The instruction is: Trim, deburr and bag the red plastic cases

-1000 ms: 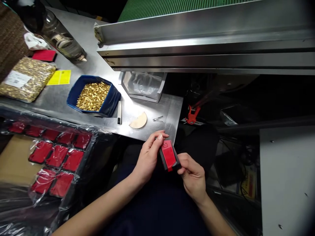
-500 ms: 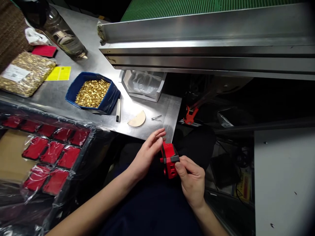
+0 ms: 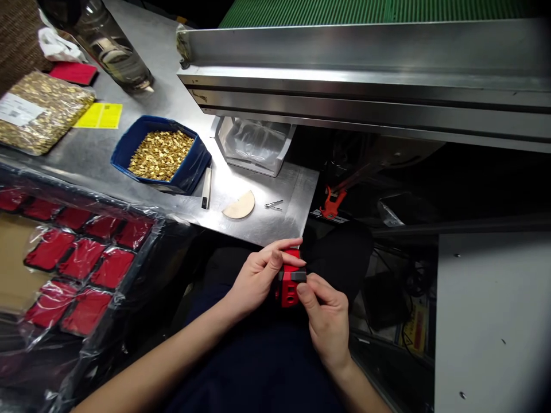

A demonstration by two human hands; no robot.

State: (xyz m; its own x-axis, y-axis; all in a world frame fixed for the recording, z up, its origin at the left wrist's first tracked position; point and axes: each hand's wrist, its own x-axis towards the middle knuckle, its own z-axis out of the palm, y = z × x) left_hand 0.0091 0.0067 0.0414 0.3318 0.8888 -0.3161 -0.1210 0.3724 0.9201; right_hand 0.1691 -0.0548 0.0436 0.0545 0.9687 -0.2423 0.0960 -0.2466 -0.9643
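A small red-and-black plastic housing (image 3: pixel 290 293), boxy with holes in its near face, is held above my lap, just off the table's near corner. My right hand (image 3: pixel 328 315) pinches its right side between thumb and fingers. Across its top and left side lies my left hand (image 3: pixel 260 278), with long fingers reaching over the red surface and the thumb raised against it. The fingers hide much of the housing's top. On the table beyond lie a thin metal tool (image 3: pixel 274 204), a pale half-round disc (image 3: pixel 239 205) and a narrow white-and-black object (image 3: pixel 207 188).
A blue bin (image 3: pixel 196 166) of small brass-coloured pieces and a grey bin (image 3: pixel 271 167) with clear plastic stand on the metal table (image 3: pixel 189 217). A bottle (image 3: pixel 118 54) stands behind. Wrapped red parts (image 3: pixel 112 268) fill a box at left. A metal conveyor rail (image 3: pixel 344 92) crosses above.
My left hand has moved right and closed over the top of the red-and-black housing. My right hand, still pinching it, has shifted slightly left. The view has turned a little.
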